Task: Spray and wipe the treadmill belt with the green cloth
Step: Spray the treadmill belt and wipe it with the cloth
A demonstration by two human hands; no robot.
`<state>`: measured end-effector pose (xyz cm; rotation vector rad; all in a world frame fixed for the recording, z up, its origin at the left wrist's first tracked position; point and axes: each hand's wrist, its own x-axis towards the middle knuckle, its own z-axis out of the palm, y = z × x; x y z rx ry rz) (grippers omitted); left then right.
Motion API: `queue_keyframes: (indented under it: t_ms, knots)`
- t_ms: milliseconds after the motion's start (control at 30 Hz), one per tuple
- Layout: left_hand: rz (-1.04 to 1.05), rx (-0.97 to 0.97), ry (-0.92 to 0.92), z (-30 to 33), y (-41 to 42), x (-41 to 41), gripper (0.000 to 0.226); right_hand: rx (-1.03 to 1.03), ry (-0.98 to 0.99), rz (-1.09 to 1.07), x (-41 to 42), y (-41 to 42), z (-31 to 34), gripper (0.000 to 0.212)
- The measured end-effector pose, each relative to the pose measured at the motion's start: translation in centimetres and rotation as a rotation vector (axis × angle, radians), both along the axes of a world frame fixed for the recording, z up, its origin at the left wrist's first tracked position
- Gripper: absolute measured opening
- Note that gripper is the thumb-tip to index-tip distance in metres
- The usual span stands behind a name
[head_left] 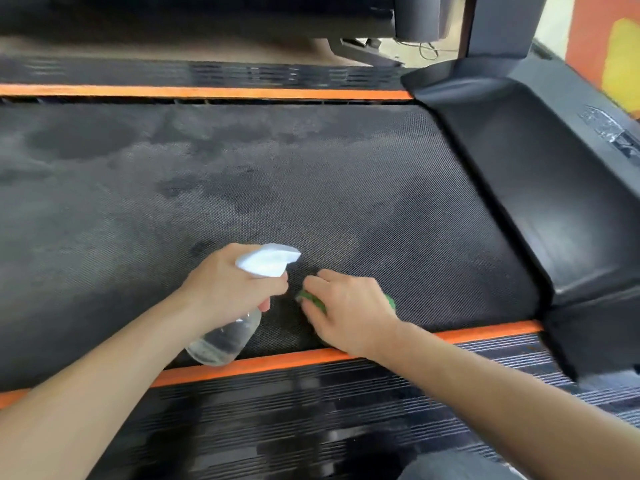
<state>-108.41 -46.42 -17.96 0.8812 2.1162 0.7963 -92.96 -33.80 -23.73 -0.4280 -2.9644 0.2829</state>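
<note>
The dark textured treadmill belt (242,188) spans the view, with darker wet patches across its far half. My left hand (225,285) grips a clear spray bottle (225,337) by its neck, a finger on the trigger under the white spray head (266,261), whose nozzle faces right over the belt. My right hand (349,310) presses down on the green cloth (311,301) on the belt near its front edge. Only slivers of the cloth show on both sides of the hand.
Orange strips (277,365) edge the belt front and back, with ribbed black side rails (311,410) outside them. The black motor cover (540,188) rises at the right end. An upright post (502,26) stands at the back right.
</note>
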Motion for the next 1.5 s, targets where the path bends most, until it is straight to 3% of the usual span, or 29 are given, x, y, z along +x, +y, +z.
queue_keyframes:
  t_ms: [67,100,200,267,333,433,533,567,633,700,733,833,933,1000,1067,1167,1200,1267,1367,1500]
  knots:
    - [-0.003,-0.007,-0.011,0.2,0.0,0.1,0.012,0.125,-0.025,0.065,1.6,3.1,-0.2,0.027]
    - [-0.002,-0.013,-0.012,0.2,0.2,0.3,0.013,0.182,-0.027,-0.004,2.5,5.5,-0.4,0.027]
    - [0.022,-0.033,0.013,0.3,0.2,0.5,0.018,0.206,-0.062,-0.48,3.6,11.0,0.7,0.028]
    - [0.047,-0.034,0.019,0.0,0.2,0.4,0.021,0.143,-0.029,-0.659,2.4,10.2,0.8,0.031]
    - [0.075,-0.014,-0.009,-0.2,0.2,0.2,0.019,0.12,-0.029,-0.56,0.1,5.9,0.8,0.03]
    - [0.074,0.036,-0.022,-0.6,0.0,-0.3,0.026,0.028,0.001,-0.127,-1.3,-0.6,0.0,0.03]
    - [0.05,0.049,0.018,-0.7,-0.3,-0.5,0.036,0.147,-0.019,0.043,-0.9,3.9,0.3,0.036]
    - [0.051,0.044,0.032,-0.9,-0.4,-0.5,0.036,0.223,-0.037,0.006,-0.9,6.6,0.2,0.037]
    - [0.07,0.034,0.037,-1.2,-0.4,-0.5,0.039,0.276,-0.119,-0.328,-0.7,12.1,0.5,0.035]
    - [0.075,0.012,0.053,-1.5,-0.1,-0.4,0.042,0.174,-0.067,-0.648,-0.6,14.1,0.2,0.033]
    - [0.066,0.003,0.054,-1.6,0.2,-0.5,0.037,0.158,-0.042,-0.688,-0.8,13.2,-0.1,0.033]
    - [0.029,-0.014,0.045,-1.3,0.8,-0.4,0.008,0.101,-0.015,-0.424,-1.0,7.1,-0.4,0.03]
    - [0.033,-0.015,0.036,-1.3,1.1,-0.5,0.004,-0.03,0.007,-0.036,1.4,1.5,0.1,0.03]
    - [0.048,-0.019,0.061,-1.5,1.0,-0.6,0.015,0.047,-0.038,0.145,1.8,3.1,0.4,0.029]
    - [0.052,-0.012,0.068,-1.6,0.9,-0.6,0.019,0.212,-0.091,0.091,0.2,7.0,0.1,0.029]
    - [0.064,-0.014,0.057,-1.5,0.8,-0.6,0.013,0.171,-0.05,-0.511,-3.2,11.9,0.0,0.03]
    - [0.069,-0.009,0.052,-1.5,0.8,-0.6,0.011,0.131,-0.025,-0.62,-3.9,11.5,-0.4,0.03]
    - [0.066,-0.005,0.045,-1.4,1.0,-0.7,0.009,0.117,-0.033,-0.523,-3.9,8.2,-0.7,0.028]
    - [0.068,0.015,0.026,-1.0,1.1,-0.8,0.004,-0.026,-0.003,-0.129,0.0,2.9,-0.4,0.026]
    - [0.069,0.037,-0.02,-0.8,0.7,-0.8,0.014,-0.01,0.059,-0.084,3.0,2.4,-0.7,0.025]
